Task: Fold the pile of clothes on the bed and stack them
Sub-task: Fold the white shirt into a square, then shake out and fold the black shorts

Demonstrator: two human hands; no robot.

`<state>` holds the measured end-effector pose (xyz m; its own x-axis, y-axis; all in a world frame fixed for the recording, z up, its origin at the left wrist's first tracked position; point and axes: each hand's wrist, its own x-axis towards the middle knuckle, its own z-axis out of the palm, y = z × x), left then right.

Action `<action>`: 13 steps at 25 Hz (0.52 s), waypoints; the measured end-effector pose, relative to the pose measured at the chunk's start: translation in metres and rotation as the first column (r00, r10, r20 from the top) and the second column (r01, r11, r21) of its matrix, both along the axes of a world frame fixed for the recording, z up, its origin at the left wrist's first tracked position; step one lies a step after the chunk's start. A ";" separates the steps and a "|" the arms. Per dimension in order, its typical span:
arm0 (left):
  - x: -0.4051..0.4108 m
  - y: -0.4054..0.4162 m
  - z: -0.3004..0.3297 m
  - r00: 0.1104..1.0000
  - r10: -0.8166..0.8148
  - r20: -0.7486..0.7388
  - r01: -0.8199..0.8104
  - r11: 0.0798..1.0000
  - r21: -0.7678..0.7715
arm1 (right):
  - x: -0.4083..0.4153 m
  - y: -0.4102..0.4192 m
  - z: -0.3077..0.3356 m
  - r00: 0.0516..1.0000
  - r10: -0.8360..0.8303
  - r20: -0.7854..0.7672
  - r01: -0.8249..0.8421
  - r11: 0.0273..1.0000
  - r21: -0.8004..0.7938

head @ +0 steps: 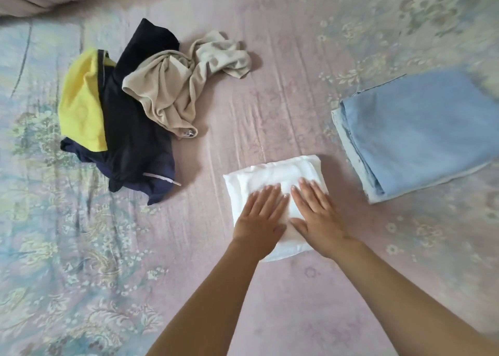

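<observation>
Folded white garment [272, 177], a compact rectangle at the bed's [270, 99] centre; left hand [260, 215] and right hand [317, 215] press it flat, fingers straight, gripping nothing; folded blue garment [421, 131] to its right.

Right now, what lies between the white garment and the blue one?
Nothing: the head view shows only bare bedsheet between the white garment and the blue garment.

Soft, even daylight fills the view, bright but without glare. Shadows are faint, only a thin one beside the folded white cloth [272, 177]. The wide lens bends the patterned pink bedsheet [283, 99] toward the edges, and the far right corner is blurred. The fingertips look slightly smeared.
</observation>
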<state>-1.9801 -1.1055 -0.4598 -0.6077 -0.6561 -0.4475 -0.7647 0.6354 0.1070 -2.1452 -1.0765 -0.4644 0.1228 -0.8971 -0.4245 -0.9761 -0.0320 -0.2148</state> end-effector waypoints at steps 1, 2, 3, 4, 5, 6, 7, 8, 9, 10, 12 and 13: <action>0.000 -0.002 -0.005 0.998 0.005 0.057 -0.007 0.999 0.043 | -0.005 0.001 -0.008 1.000 -0.011 -0.027 0.012 0.999 0.052; -0.001 -0.004 -0.009 0.997 0.018 0.082 -0.022 0.998 0.059 | -0.008 0.001 -0.014 0.999 -0.005 -0.037 0.007 0.998 0.060; -0.002 -0.005 -0.011 0.998 0.026 0.063 -0.029 0.998 0.054 | -0.008 0.000 -0.014 0.999 -0.002 -0.035 0.004 0.998 0.061; -0.001 -0.005 -0.009 1.000 0.015 0.015 -0.015 0.999 0.030 | -0.005 -0.001 -0.010 0.999 0.009 -0.030 -0.009 1.000 0.027; 0.003 -0.005 -0.004 0.998 0.003 -0.068 -0.005 0.999 -0.035 | -0.002 -0.003 -0.001 0.999 0.020 -0.025 -0.022 0.998 -0.053; 0.011 -0.004 0.002 0.987 -0.001 -0.159 -0.014 0.996 -0.093 | 0.003 -0.006 0.009 0.999 0.037 -0.009 -0.038 0.987 -0.153; 0.024 -0.005 0.009 0.974 0.004 -0.229 -0.038 0.989 -0.143 | 0.008 -0.008 0.018 0.998 0.063 -0.005 -0.063 0.970 -0.234; 0.040 -0.007 0.013 0.966 0.023 -0.258 -0.070 0.982 -0.175 | 0.014 -0.011 0.027 0.996 0.090 0.001 -0.086 0.955 -0.285; 0.060 -0.007 0.017 0.966 0.070 -0.249 -0.116 0.978 -0.175 | 0.022 -0.015 0.035 0.992 0.124 0.002 -0.117 0.946 -0.302; 0.087 -0.007 0.020 0.966 0.133 -0.221 -0.172 0.970 -0.172 | 0.035 -0.020 0.044 0.986 0.166 0.001 -0.157 0.938 -0.310; 0.150 -0.002 0.027 0.960 0.255 -0.116 -0.270 0.951 -0.149 | 0.071 -0.032 0.057 0.973 0.231 0.000 -0.220 0.929 -0.299; 0.183 0.003 0.026 0.947 0.313 -0.069 -0.320 0.934 -0.157 | 0.092 -0.039 0.059 0.967 0.255 -0.005 -0.246 0.926 -0.286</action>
